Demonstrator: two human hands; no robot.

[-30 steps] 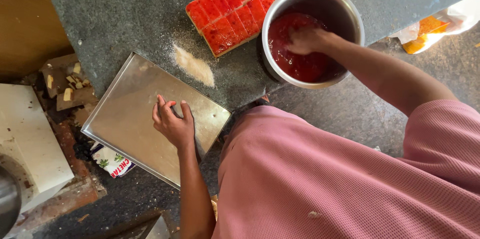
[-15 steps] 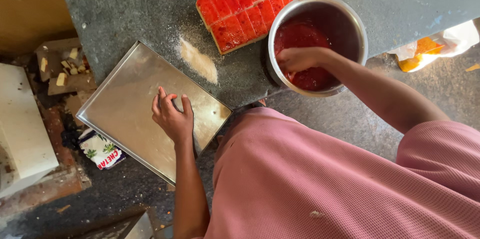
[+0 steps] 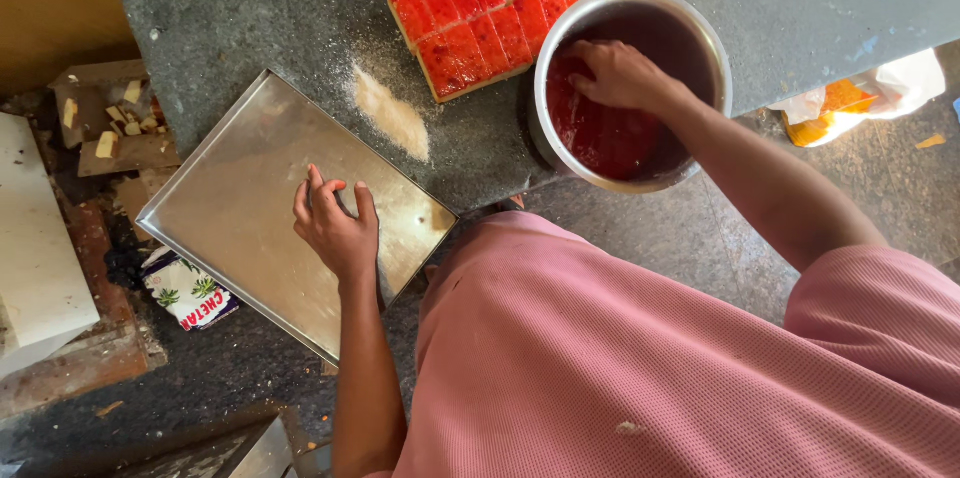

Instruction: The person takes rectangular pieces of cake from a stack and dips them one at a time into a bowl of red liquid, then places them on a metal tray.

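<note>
Kitchen: stone counter, steel pot

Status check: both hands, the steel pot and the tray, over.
Left hand flat on steel tray. Right hand inside steel pot of red liquid. Red-coated slices beside pot; nothing blocking.

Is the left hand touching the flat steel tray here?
Touching. The head view shows the left hand pressed palm-down on the flat steel tray, fingers spread on the metal with no gap visible.
</note>
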